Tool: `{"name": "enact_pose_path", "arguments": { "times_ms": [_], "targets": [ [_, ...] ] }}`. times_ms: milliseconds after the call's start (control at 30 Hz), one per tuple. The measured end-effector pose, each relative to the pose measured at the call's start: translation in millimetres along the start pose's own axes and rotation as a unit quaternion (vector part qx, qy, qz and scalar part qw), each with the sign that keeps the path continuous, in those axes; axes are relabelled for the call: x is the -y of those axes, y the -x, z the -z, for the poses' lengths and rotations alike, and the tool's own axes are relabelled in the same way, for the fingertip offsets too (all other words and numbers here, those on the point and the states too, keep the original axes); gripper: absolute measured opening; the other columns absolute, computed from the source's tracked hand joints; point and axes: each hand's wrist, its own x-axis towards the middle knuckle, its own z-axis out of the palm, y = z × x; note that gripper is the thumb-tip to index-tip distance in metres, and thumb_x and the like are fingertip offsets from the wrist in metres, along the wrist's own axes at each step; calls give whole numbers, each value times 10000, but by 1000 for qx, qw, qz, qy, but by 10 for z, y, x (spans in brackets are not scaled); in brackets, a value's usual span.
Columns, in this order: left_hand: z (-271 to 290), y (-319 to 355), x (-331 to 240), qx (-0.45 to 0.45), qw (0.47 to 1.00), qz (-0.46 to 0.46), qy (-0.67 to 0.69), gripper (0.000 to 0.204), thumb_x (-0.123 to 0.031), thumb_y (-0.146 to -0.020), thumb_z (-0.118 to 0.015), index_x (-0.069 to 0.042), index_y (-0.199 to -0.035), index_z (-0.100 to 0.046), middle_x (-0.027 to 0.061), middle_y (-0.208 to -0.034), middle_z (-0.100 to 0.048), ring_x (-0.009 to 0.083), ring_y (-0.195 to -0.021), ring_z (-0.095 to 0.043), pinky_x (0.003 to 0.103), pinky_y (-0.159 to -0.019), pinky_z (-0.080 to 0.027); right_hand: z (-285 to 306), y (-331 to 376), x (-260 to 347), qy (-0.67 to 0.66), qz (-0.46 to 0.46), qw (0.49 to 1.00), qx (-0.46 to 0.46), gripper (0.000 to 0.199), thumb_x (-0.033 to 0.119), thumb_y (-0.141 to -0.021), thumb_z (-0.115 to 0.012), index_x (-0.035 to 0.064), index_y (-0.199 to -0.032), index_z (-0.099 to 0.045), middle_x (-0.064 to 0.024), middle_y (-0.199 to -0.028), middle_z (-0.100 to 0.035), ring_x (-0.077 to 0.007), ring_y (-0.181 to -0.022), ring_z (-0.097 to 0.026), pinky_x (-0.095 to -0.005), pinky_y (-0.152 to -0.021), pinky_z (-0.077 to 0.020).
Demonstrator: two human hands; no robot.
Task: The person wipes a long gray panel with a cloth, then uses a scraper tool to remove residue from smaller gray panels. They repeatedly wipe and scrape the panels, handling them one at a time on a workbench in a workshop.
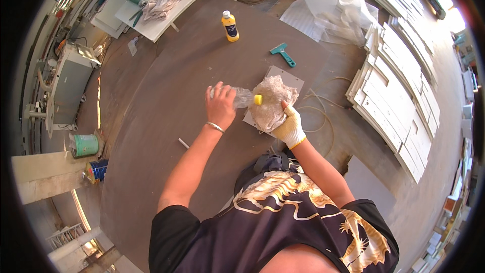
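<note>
My left hand [221,103], bare with a bangle at the wrist, is wrapped round a clear plastic bottle [243,98]. The bottle is tipped sideways, its yellow cap [258,99] against or just over a crumpled beige rag [273,102]. In a cream knit glove, my right hand [289,127] grips the rag at its near right side, thumb on top. Beneath the rag lies a light grey rectangular panel [290,78], mostly covered by it. Whether liquid leaves the bottle cannot be made out.
On the brown table [166,101] stand a yellow bottle with a white cap [230,27] and a teal scraper [283,54]. A white stick [183,143] lies at left. White boards [394,96] are stacked to the right; a side table [156,26] holds rags. A hose [323,111] trails nearby.
</note>
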Motion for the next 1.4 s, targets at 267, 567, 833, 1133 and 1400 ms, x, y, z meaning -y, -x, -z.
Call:
{"name": "enact_pose_path", "arguments": {
  "times_ms": [267, 567, 833, 1133, 1400],
  "targets": [
    [-1136, 1222, 549, 4, 829, 513, 224, 585, -211, -755, -962, -56, -1233, -664, 152, -1322, -689, 390, -1262, -611, 488, -1089, -490, 457, 150, 108, 32, 10, 997, -65, 700, 356, -1029, -692, 105, -1626, -428, -196, -1637, -497, -471, -1486, -477, -677, -1239, -359],
    [-1083, 1318, -776, 61, 836, 535, 100, 645, -179, -932, -768, 62, -1472, -512, 250, -1513, -557, 471, -1428, -488, 573, -1197, -386, 945, 766, 1728, 184, 228, 890, -348, 543, 322, -1064, -632, 46, -1515, -510, -183, -1391, -670, -363, -1263, -666, -520, -1109, -537],
    [-1721, 271, -1950, 279, 927, 235, 82, 909, -441, -990, -644, 103, -1638, -309, 285, -1766, -200, 447, -1658, -114, 634, -1331, -60, 962, -392, 1877, 908, 265, 304, -115, 500, 163, -940, -662, -22, -1405, -645, -263, -1513, -600, -424, -1451, -526, -552, -1253, -345],
    [-1785, 307, -1939, 312, 916, 247, 60, 1157, -528, -850, -761, 134, -1646, -244, 309, -1770, -157, 455, -1672, -40, 665, -1325, 18, 721, -720, 1648, 948, 240, 207, 7, 543, 171, -808, -698, 45, -1335, -717, -205, -1442, -652, -420, -1450, -523, -689, -1261, -254],
    [-1812, 385, -1936, 278, 931, 231, 45, 1215, -526, -789, -816, 115, -1652, -251, 287, -1782, -149, 439, -1676, -51, 684, -1327, -4, 1034, -589, 1659, 930, 256, 259, -42, 613, 160, -766, -734, 53, -1367, -680, -248, -1516, -576, -497, -1497, -428, -678, -1250, -242]
  ]
}}
